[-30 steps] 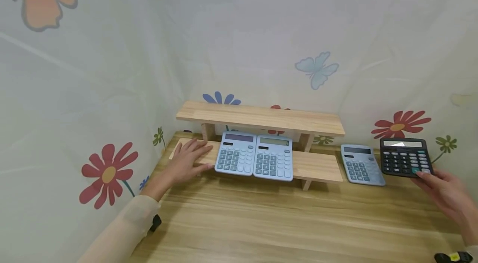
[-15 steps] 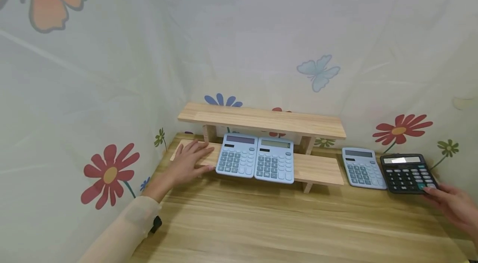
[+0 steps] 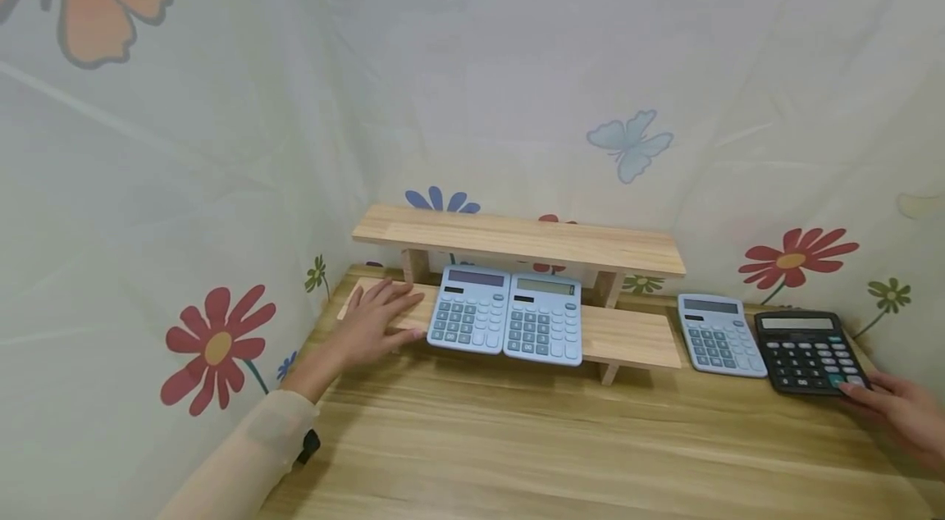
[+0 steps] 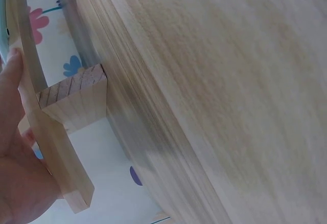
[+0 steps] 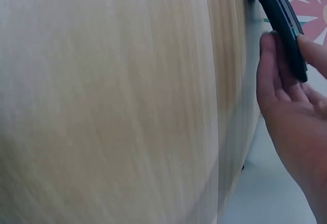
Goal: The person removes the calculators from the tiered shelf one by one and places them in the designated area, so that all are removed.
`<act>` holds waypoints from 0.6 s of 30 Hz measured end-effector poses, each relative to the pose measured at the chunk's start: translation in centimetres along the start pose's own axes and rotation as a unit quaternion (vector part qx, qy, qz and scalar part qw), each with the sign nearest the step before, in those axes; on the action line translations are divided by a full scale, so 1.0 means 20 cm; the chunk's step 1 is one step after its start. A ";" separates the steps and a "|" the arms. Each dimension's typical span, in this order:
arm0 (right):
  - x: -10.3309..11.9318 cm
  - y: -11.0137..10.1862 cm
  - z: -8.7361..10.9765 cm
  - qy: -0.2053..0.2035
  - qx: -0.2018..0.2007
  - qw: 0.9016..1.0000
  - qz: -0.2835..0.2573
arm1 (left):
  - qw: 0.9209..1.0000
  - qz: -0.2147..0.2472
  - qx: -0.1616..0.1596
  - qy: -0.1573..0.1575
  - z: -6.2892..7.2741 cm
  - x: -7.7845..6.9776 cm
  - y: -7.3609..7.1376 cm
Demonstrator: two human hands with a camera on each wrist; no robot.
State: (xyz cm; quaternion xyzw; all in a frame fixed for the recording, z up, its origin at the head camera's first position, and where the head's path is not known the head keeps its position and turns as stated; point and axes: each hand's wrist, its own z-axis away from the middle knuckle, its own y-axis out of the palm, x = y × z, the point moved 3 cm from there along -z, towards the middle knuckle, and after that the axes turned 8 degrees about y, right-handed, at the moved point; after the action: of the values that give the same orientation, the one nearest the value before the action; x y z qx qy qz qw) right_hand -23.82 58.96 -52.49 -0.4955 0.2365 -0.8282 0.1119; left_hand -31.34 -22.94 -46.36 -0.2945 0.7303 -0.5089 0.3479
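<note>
Left hand (image 3: 376, 323) well left of black calculator (image 3: 805, 349), back of hand up, fingers spread and nearly straight; left thumb (image 3: 402, 336) points rightward, toward calculator's side. Left forearm (image 3: 254, 442), pale-sleeved, slants forward and rightward. Right hand (image 3: 904, 413) at calculator's near right corner, gripping it: right thumb (image 5: 312, 52) on top, right fingers (image 5: 267, 70) underneath, slightly bent. Hands wide apart, right one nearer body.

One desk (image 3: 561, 446). One wooden stand (image 3: 472, 231), two boards (image 3: 568, 246) (image 3: 631, 335). Three light-blue calculators (image 3: 468, 309) (image 3: 543, 318) (image 3: 721, 335): two at lower board's front edge, one near desk's back edge. One black calculator (image 3: 810, 352), back right corner. Two hands (image 3: 372, 325) (image 3: 901, 413).
</note>
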 end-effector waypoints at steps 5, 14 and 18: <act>-0.04 -0.03 -0.02 0.023 -0.057 0.997 0.040 | 1.000 -0.004 0.001 0.003 0.00 0.00 0.00; -0.07 -0.01 -0.03 0.033 -0.112 0.990 0.077 | 1.000 -0.010 0.003 0.002 0.00 0.01 0.00; -0.04 0.02 0.00 0.027 -0.119 0.989 0.085 | 1.000 -0.010 0.004 0.001 0.00 0.00 0.00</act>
State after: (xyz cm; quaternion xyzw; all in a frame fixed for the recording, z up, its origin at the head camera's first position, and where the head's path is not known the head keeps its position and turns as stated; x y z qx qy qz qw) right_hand -23.39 59.01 -53.35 -0.4605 0.3780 -0.7948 0.1154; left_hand -31.33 -23.01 -46.35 -0.3000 0.7257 -0.5157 0.3428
